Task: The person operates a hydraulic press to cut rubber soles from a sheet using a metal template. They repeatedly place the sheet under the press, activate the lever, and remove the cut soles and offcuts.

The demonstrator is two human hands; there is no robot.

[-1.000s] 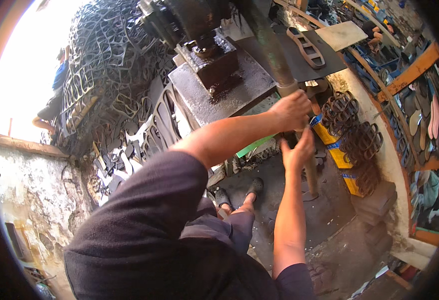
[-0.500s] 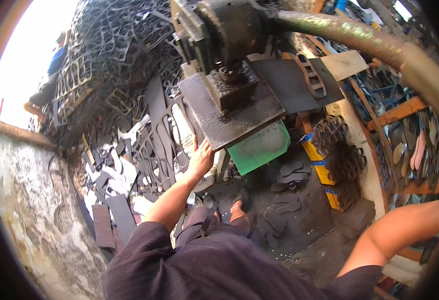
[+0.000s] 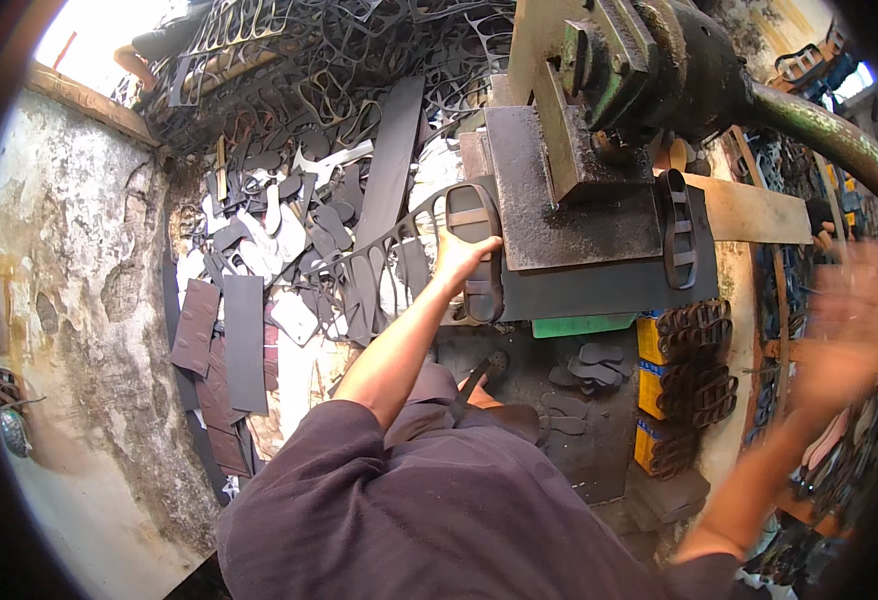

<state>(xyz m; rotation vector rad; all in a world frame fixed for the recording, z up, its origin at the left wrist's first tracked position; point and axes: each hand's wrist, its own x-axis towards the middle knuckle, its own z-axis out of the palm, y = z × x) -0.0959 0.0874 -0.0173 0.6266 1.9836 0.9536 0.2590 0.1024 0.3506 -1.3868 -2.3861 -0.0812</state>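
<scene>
While the left hand (image 3: 459, 258) grasps a sole-shaped cutter (image 3: 479, 287), positioning seems in hand.
Cutter beside press plate's (image 3: 599, 240) left edge, at dark sheet's (image 3: 589, 292) left end; right hand (image 3: 852, 310) blurred, grip unclear. Next move likely calls for careful alignment.

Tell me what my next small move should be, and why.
I'd probably ease the sole frame and your left hand leftward, away from the plate, before touching the lever. The left hand grips the sole frame right beside the plate, fingertips toward it, while the right hand, though blurred, looks clear of the lever.
</scene>
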